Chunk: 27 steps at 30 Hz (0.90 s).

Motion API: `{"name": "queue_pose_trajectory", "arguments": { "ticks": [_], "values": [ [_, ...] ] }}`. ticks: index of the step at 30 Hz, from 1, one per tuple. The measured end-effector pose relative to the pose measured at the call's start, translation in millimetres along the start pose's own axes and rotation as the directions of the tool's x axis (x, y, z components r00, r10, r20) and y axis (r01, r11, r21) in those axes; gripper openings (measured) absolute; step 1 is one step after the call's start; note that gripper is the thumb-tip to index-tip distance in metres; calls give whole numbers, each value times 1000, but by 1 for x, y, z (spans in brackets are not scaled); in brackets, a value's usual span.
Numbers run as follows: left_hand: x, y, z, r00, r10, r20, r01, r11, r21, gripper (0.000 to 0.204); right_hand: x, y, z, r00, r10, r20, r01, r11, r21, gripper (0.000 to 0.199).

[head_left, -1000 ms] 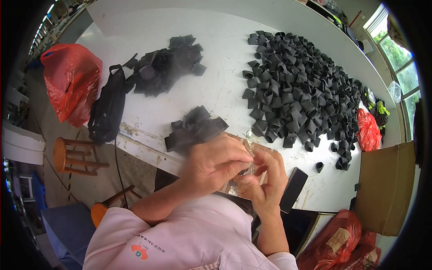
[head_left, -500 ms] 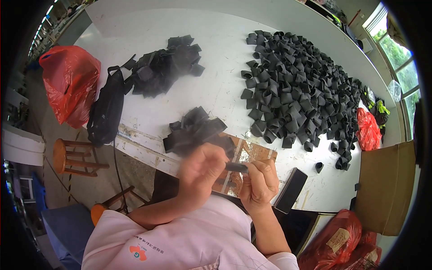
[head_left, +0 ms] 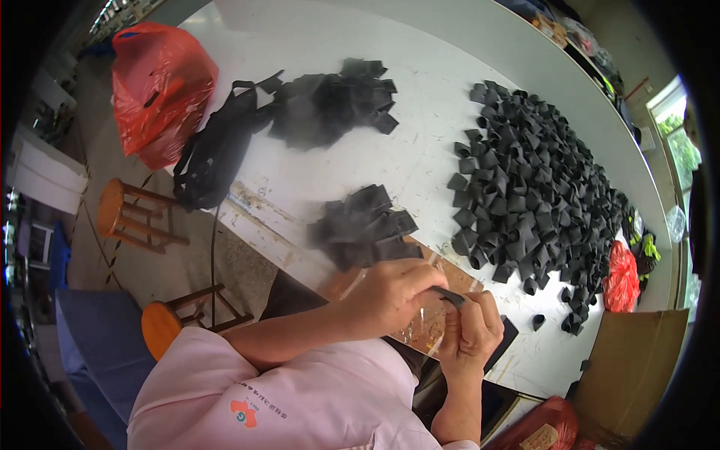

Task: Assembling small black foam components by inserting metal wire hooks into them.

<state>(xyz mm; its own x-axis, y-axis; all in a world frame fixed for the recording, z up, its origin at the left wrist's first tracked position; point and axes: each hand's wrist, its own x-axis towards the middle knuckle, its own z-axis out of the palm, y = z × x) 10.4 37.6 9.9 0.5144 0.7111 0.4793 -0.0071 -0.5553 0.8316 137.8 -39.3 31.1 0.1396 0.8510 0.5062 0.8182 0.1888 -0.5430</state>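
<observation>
My left hand (head_left: 390,296) and my right hand (head_left: 471,330) meet at the near edge of the white table (head_left: 420,142). Between their fingertips is a small flat black piece (head_left: 450,296), pinched by both. Under the hands lies a clear plastic bag (head_left: 424,326) on a brownish sheet. Just beyond my left hand sits a small heap of black pieces (head_left: 364,225). A large spread of folded black pieces (head_left: 529,195) covers the table to the right.
Another heap of black pieces (head_left: 330,109) lies farther back, beside a black bag (head_left: 214,154) and a red plastic bag (head_left: 161,86) at the table's left edge. Two wooden stools (head_left: 124,214) stand on the floor at left. A cardboard box (head_left: 626,375) sits at right.
Both hands have shifted slightly right and down at the table's edge. The black piece now shows between their fingertips.
</observation>
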Motion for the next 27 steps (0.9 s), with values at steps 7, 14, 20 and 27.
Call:
{"name": "queue_pose_trajectory", "arguments": {
  "ticks": [7, 14, 20, 27],
  "values": [
    [-12, -5, 6, 992, -125, -6, 122, 981, -151, 16, 0, -6, 0, 998, -18, 59, 23, 997, -72, 10],
    [-25, -59, -27, 791, -347, -503, 440, 895, 75, 22, 21, 15, -34, 902, 415, 122, -368, 589, 720, 24],
    [-64, -121, -63, 657, -614, -437, 753, 564, 339, 30, -11, 18, -7, 774, 608, 175, -546, 504, 669, 31],
    [-55, -95, -78, 705, -613, -357, 687, 715, 131, 17, -34, -19, 37, 882, 285, 375, -403, 869, 288, 14]
  ]
}}
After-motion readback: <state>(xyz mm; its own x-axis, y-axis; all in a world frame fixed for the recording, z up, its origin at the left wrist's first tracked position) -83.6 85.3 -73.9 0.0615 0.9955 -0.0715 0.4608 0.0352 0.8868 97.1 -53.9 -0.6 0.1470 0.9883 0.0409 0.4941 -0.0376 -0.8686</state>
